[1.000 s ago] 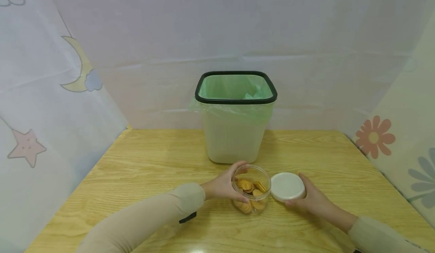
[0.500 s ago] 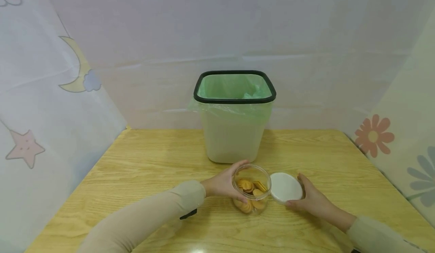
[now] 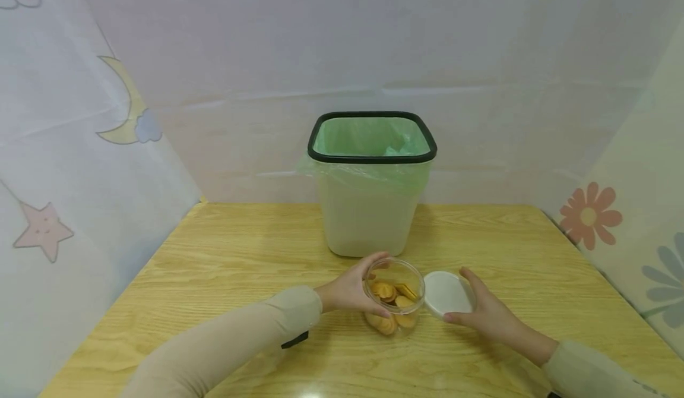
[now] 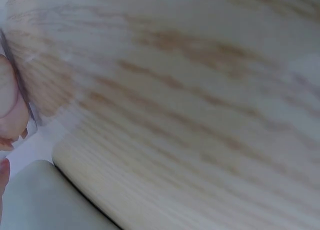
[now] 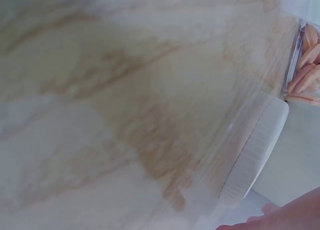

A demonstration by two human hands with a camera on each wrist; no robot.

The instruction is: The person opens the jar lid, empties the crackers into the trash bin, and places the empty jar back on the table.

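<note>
A clear plastic jar (image 3: 410, 321) of cookies stands uncapped near the front middle of the table. My left hand (image 3: 355, 288) grips the jar from the left, thumb in front and fingers behind. Inside are several golden cookies (image 3: 385, 291), some round and ridged. Just right of the jar lies its white round lid (image 3: 446, 291), flat on the wood. My right hand (image 3: 494, 312) is at the lid's right side, thumb and fingers spread apart, the thumb overlapping its near edge. In the right wrist view a gap shows between the ribbed lid (image 5: 252, 150) and the fingers.
Behind the jar stands a whitish bin (image 3: 369, 214) with a black rim and a green bag liner (image 3: 369, 133). The wood-grain table (image 3: 240, 243) meets printed cloth walls (image 3: 240, 59) at the back and sides.
The lid has settled slightly left, close beside the jar. My right fingers have spread and drawn off its far edge. The left hand and jar have hardly moved.
</note>
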